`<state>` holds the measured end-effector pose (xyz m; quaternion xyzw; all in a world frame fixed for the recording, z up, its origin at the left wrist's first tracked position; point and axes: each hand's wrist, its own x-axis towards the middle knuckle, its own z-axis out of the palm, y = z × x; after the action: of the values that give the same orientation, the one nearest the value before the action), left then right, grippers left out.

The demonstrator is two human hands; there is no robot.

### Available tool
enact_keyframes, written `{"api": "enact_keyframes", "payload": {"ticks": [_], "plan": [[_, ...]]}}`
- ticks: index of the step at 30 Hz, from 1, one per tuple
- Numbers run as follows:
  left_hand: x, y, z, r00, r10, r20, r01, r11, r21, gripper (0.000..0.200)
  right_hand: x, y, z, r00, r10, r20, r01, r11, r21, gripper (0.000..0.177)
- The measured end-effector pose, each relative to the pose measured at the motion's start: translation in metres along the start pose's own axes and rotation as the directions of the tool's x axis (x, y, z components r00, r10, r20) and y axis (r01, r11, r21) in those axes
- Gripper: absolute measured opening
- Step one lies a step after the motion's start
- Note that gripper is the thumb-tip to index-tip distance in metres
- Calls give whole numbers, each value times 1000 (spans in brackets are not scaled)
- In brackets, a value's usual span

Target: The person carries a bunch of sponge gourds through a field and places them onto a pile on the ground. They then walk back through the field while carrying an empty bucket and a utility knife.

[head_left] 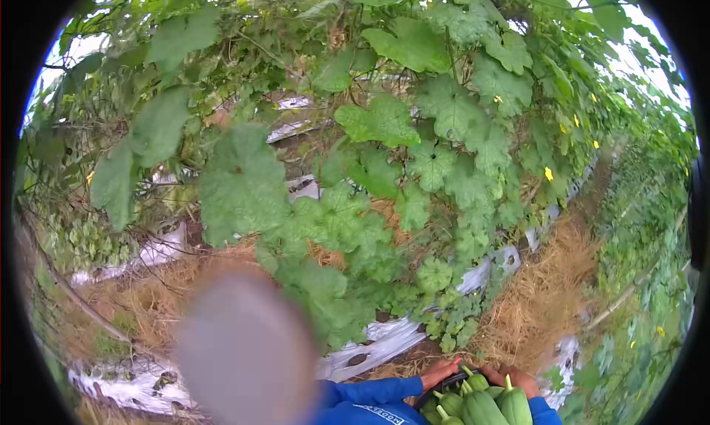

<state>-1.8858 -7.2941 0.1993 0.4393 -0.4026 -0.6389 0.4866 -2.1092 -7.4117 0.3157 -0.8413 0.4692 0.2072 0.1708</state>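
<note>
At the bottom edge, several green gourds lie heaped in a dark container, mostly hidden by them and cut off by the frame. My left hand is closed on its rim at the far left side, with a small red thing at the fingertips that is too small to name. On the other side, my right hand has its fingers curled over the dark rim, beside the gourds. Both arms are in blue sleeves.
Leafy climbing vines hang in front, with yellow flowers at the right. A blurred grey rounded object covers the lower left. Silvery plastic sheeting and dry straw line the ground. A thin pole slants at the right.
</note>
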Motion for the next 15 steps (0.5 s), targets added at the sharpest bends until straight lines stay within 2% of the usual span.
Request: {"api": "enact_keyframes", "payload": {"ticks": [1,3,4,5,7,8,9,11,12,13,15], "plan": [[24,-4,1,1000,11,-3,-11,999,-36,45,23,26,-2,985,-159,66,167,977,-136,77],[69,-15,2,999,29,-14,-31,994,-103,44,42,29,-41,977,-178,118,190,977,-93,78],[93,-16,1,996,38,-76,-35,999,37,44,48,25,-65,971,-184,156,192,980,-41,80],[116,-21,2,995,40,-88,-38,999,33,44,54,21,-87,968,-193,160,202,978,-48,80],[167,-28,8,994,89,-59,-89,996,-7,42,72,30,-127,972,126,196,-136,990,37,85],[184,-7,19,974,203,-100,-197,978,64,45,95,54,-136,974,119,191,-128,991,33,85],[212,-12,19,975,199,-103,-193,979,66,45,122,82,-138,977,98,190,-110,993,50,87],[274,-25,32,994,27,-102,-13,991,132,40,156,143,-142,981,53,189,-71,994,88,87],[295,-5,55,978,73,-195,-74,997,2,36,173,170,-154,988,24,152,-43,992,121,86],[327,-20,59,975,57,-214,-55,998,14,32,186,201,-162,991,-19,132,-2,988,154,88],[370,25,94,943,-118,-310,83,989,-124,30,203,249,-190,985,-22,173,-16,976,215,93]]}}
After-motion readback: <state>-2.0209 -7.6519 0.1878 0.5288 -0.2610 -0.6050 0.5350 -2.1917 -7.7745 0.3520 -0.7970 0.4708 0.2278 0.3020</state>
